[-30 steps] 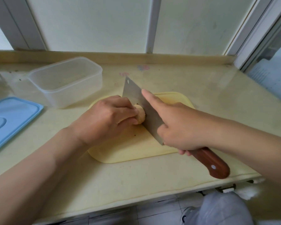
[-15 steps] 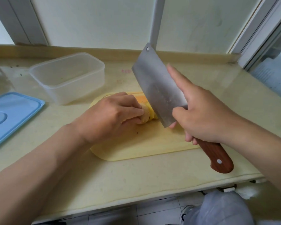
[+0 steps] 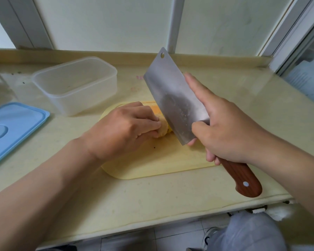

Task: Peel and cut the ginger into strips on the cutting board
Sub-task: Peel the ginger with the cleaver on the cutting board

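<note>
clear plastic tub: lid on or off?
Off. The translucent rectangular plastic tub stands open-topped; a blue plastic lid lies flat on the beige counter beside it, apart.

Countertop [image 3: 152, 200], pale yellow, glossy, raised lip along the back; bears: yellow cutting board [image 3: 152, 165], rounded corners, flat at centre; clear plastic container [image 3: 83, 104], rectangular, upright, behind and left of the board, apart from it; blue lid [image 3: 16, 127], flat, at left edge, near the container.
</note>
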Motion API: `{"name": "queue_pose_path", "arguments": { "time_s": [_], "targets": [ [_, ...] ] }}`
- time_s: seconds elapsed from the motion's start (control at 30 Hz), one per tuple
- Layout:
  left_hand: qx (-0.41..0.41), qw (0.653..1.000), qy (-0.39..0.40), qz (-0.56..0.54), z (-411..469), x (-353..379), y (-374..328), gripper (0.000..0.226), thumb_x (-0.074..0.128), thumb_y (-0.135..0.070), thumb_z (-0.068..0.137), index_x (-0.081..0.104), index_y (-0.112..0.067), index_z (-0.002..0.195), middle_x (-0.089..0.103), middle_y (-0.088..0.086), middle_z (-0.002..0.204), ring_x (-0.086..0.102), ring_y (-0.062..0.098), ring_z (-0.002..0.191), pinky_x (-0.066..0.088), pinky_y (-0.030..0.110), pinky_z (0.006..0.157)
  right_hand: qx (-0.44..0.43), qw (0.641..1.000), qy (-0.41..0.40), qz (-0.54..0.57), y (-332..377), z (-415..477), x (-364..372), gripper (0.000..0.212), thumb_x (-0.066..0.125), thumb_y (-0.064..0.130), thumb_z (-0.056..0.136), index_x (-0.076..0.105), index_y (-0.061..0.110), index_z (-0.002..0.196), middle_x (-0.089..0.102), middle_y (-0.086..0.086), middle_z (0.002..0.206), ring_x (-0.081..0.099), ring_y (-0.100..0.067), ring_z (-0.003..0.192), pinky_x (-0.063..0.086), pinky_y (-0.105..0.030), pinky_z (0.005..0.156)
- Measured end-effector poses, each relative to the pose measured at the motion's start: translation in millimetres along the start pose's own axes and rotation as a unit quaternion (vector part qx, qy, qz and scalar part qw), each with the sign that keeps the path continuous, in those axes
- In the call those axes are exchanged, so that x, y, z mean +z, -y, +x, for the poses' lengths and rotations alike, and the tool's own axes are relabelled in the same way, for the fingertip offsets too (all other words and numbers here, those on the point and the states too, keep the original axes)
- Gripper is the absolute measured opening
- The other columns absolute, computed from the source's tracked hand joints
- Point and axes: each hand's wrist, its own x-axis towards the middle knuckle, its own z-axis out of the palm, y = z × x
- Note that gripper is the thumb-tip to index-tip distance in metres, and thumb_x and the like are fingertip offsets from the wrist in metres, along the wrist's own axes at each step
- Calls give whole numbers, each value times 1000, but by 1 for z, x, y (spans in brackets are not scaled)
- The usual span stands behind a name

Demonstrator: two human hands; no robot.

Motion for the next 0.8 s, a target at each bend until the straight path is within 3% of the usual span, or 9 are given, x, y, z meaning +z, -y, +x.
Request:
{"name": "queue_pose_path", "arguments": {
  "time_s": [0.23,0.4,0.6,0.67,0.8],
  "targets": [
    [-6,1000,6,0,1,-1,0,13,68,-12,94,77,-4,92,70,8,89,62,32,68,54,40,63,3,1000,15,-11,3,-1,0,102,42,0,92,-1,71,153,63,19,51,65,-22,41,59,-39,43],
    [-16,1000,2,-1,0,-3,0,13,69,-13,93,78,-4,94,70,9,88,63,33,67,55,40,61,18,999,32,-14,5,-10,-3,100,42,2,93,2,74,150,67,0,57,67,-22,44,60,-40,44],
    [-15,1000,5,3,0,1,-1,11,70,-11,92,78,-3,93,72,9,90,63,33,68,55,40,62,39,997,64,-21,5,-21,-7,99,42,6,95,-1,80,145,68,19,60,72,-26,53,61,-43,46],
    [-16,1000,3,6,-1,3,-1,10,70,-9,91,78,-3,92,72,8,91,63,32,70,54,40,63,38,997,64,-26,6,-16,-8,98,41,6,94,-1,77,148,67,3,62,71,-27,49,60,-42,43],
    [-16,1000,0,16,-1,2,-2,10,69,-8,91,77,-2,91,72,8,89,62,33,68,54,40,63,44,995,75,-39,12,0,-6,98,42,6,94,-1,72,151,69,-7,81,64,-21,40,56,-37,41]
  ]
}}
